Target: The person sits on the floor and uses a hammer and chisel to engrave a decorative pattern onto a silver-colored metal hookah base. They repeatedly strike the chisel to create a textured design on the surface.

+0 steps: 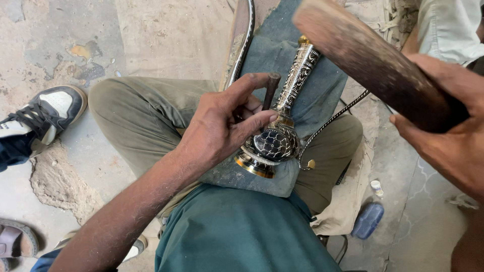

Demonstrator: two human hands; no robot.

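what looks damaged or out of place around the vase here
The floor is broken left of the knee: a ragged patch of surface has crumbled away. The engraved vase on the lap looks intact, lying tilted.

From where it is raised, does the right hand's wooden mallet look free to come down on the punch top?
Probably yes. The wooden mallet in the right hand hangs above the punch, whose top end shows bare above the left hand fingers; they sit close, though.
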